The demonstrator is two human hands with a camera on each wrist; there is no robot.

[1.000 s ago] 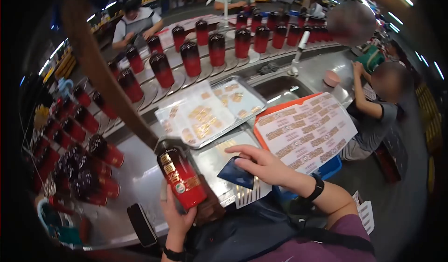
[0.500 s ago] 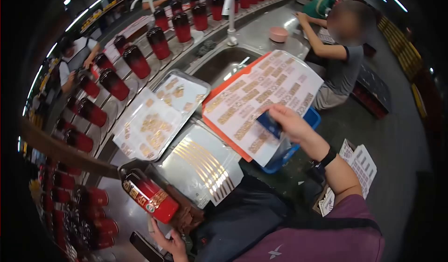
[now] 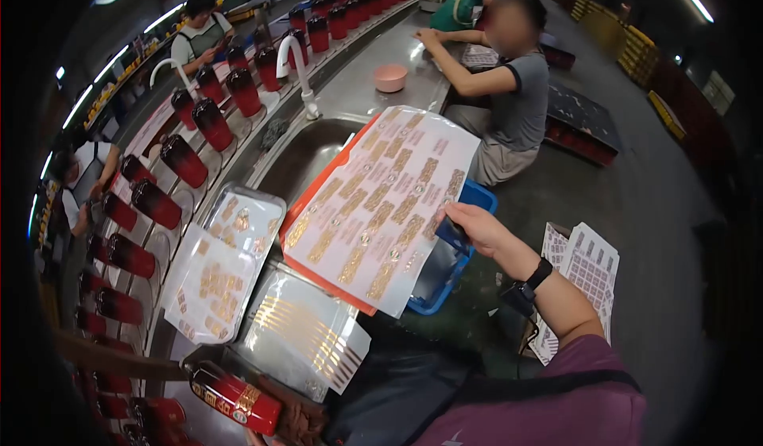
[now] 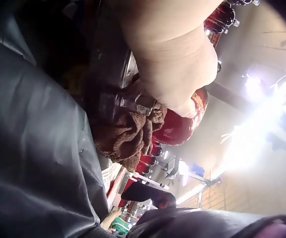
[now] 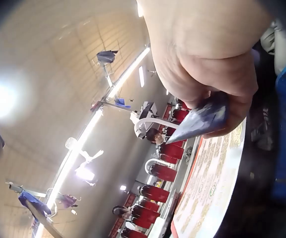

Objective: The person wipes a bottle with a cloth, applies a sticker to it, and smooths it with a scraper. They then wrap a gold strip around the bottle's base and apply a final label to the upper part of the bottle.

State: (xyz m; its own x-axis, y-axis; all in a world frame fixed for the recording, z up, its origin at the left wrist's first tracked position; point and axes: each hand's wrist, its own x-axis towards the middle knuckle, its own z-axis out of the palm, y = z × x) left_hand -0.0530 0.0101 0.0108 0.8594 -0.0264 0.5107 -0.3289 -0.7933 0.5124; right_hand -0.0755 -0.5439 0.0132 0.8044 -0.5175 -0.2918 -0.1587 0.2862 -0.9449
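My right hand (image 3: pixel 481 227) pinches a flat dark blue scraper (image 5: pixel 200 119) at the right edge of a white sheet of gold labels (image 3: pixel 377 208). That sheet lies over an orange board (image 3: pixel 350 300). At the lower left, a red bottle (image 3: pixel 238 402) with a dark top and gold characters lies tilted by a brown cloth (image 4: pixel 133 129). My left hand (image 4: pixel 182 64) holds the bottle near its base in the left wrist view, most of its fingers hidden; in the head view only fingertips show below the bottle.
Left of the sheet stands a metal tray (image 3: pixel 274 227) of cut labels, with a strip of gold bars (image 3: pixel 306 331) in front. Behind are a sink (image 3: pixel 306 160), a faucet (image 3: pixel 296 65) and rows of red bottles. A blue basin (image 3: pixel 457 283) sits right; a person (image 3: pixel 509 96) works beyond.
The head view has swung right, so the bottle and left hand sit lower left. My right hand has carried the scraper from above the gold bars across to the label sheet's right edge.
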